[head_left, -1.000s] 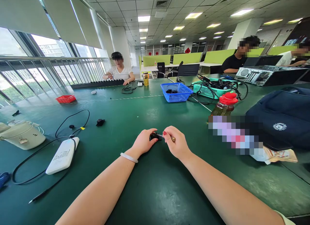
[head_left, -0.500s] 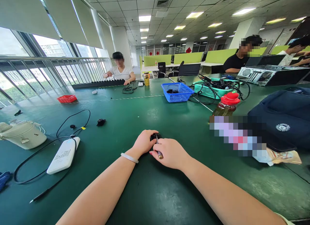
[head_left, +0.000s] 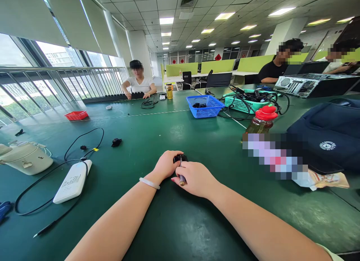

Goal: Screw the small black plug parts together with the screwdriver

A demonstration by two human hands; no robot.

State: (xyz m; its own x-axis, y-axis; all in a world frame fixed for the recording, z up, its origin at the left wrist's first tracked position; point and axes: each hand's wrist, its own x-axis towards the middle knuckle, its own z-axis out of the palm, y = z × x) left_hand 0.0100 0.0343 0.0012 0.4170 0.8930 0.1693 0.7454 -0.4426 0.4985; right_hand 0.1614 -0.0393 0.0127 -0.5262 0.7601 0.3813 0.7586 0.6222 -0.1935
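Over the middle of the green table (head_left: pixel 135 141), my left hand (head_left: pixel 166 164) is closed around a small black part (head_left: pixel 180 158); its exact kind is hard to make out. My right hand (head_left: pixel 195 178) grips a screwdriver-like tool (head_left: pixel 182 180) by its brownish handle, whose end sticks out toward me below the fingers. The tool's thin metal shaft meets the black part, and its tip is hidden there. Both hands are close together, almost touching. A small black piece (head_left: pixel 116 142) lies apart on the table, beyond my left hand and to its left.
To the left are a white power bank (head_left: pixel 72 181) with a black cable, a cream pot-shaped container (head_left: pixel 28 158) and a red tray (head_left: pixel 76 116). Ahead stand a blue basket (head_left: pixel 204 113) and a green basket (head_left: pixel 239 103) of cables. A red-lidded bottle (head_left: pixel 263 118) and dark bag (head_left: pixel 332 133) sit right.
The tool's handle has swung slightly to the left, with my right hand turning along with it. My left hand stays on the black part. The person opposite has shifted their hands.
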